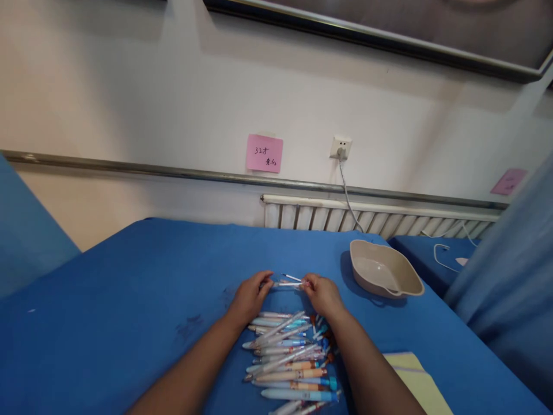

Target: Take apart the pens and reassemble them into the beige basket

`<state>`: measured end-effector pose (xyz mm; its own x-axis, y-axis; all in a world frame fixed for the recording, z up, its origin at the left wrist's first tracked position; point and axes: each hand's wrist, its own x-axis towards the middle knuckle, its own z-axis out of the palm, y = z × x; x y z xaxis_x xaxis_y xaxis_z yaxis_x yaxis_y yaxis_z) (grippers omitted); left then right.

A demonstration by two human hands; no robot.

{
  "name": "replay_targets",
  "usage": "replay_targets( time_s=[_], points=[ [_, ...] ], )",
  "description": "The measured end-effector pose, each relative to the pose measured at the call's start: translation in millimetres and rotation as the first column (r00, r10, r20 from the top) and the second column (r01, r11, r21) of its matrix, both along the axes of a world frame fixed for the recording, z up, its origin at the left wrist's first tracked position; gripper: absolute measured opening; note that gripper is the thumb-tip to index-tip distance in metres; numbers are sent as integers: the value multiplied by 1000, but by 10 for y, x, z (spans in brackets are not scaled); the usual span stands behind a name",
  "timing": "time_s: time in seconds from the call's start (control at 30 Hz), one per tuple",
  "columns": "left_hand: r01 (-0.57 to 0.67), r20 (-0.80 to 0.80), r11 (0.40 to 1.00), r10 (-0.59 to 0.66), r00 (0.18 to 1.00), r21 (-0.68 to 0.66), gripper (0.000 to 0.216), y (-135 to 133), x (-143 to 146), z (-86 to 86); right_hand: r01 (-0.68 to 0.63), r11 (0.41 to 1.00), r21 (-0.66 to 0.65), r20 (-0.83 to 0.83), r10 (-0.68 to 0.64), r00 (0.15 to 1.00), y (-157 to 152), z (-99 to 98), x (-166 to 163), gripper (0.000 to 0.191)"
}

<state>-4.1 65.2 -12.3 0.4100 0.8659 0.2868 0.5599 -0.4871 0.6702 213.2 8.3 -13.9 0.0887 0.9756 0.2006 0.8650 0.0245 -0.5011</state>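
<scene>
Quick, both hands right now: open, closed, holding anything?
Left hand: fingers bent, at the left end of thin white sticks; can't tell whether it grips anything.
Right hand: closed, holding the sticks' right ends.

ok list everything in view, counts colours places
thin pieces: two or more, white, lower centre
pens: many, overlapping, mixed colours, bottom centre
table: one, blue, foreground
basin: one, beige, table's right
sheet: one, yellow, bottom right
second surface: one, blue, right
wall: one, white, background
socket: one, white, right of centre
cords: several, pale, right half
notes: two, pink, centre and right
rail: one, metallic, wall
radiator: one, white, below rail
frames: two+, dark, top
curtain: one, blue, right edge
panel: one, blue, left edge
left hand: one, bare, pieces' left end
right hand: one, bare, gripping pieces
forearms: two, bare, bottom
</scene>
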Motion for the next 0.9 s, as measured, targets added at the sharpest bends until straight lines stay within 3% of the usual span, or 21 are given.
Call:
replay_targets(
  time_s=[0.17, 0.43, 0.6, 0.73, 0.9],
  points=[
    [-120, -12, 993, 120, 993, -17, 36, 59, -57, 40, 79, 995, -59, 27, -78, 997, 22, -32, 155, 21],
    [6, -110, 1000, -6, 994, 2, 29, 38, 22, -44, 67, 994, -86, 67, -62, 996, 7, -34, 62, 16],
    [45, -228, 994, -21, 973, 99, 35, 20, -23, 33, 117, 991, -64, 98, -111, 989, -35, 10, 15, 35],
    [89, -332, 993, -60, 941, 72, 45, 4, -76, 116, 24, 999, -45, 78, -21, 997, -71, 42, -22, 34],
    [88, -421, 993, -49, 906, 73, 38, 4, -88, 108, -196, 978, -76, 72, 202, 977, -88, 51, -68, 23]
  ],
)
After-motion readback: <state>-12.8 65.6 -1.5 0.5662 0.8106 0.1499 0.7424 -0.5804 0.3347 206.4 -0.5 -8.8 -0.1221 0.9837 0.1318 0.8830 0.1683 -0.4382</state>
